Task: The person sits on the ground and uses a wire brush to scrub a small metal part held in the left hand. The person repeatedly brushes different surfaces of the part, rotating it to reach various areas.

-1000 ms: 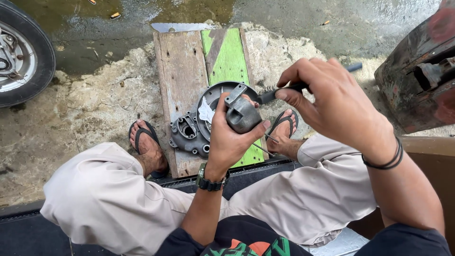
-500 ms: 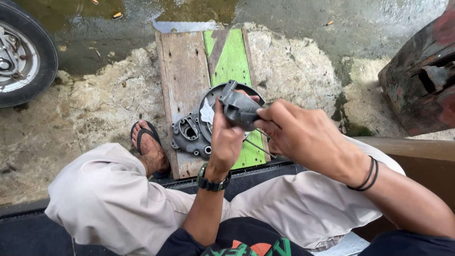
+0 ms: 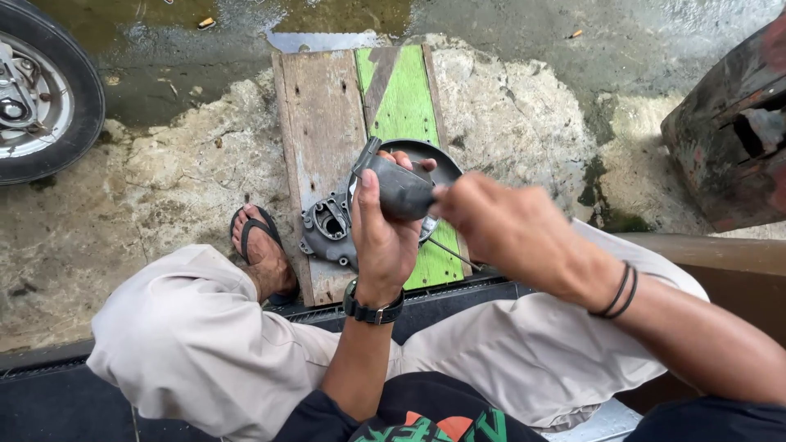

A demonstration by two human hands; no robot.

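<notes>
Since half a second ago the right hand (image 3: 512, 233) has closed in against the dark metal part (image 3: 401, 190), and the view has drifted slightly. One wheel (image 3: 45, 90) sits at far left, then one sandal (image 3: 260, 237), two planks (image 3: 323, 139), and one grey engine cover (image 3: 332, 229). The left hand (image 3: 381, 237), its fingers clenched, holds the part above that cover. The right hand's fingers pinch a thin screwdriver (image 3: 455, 254) against it.
</notes>
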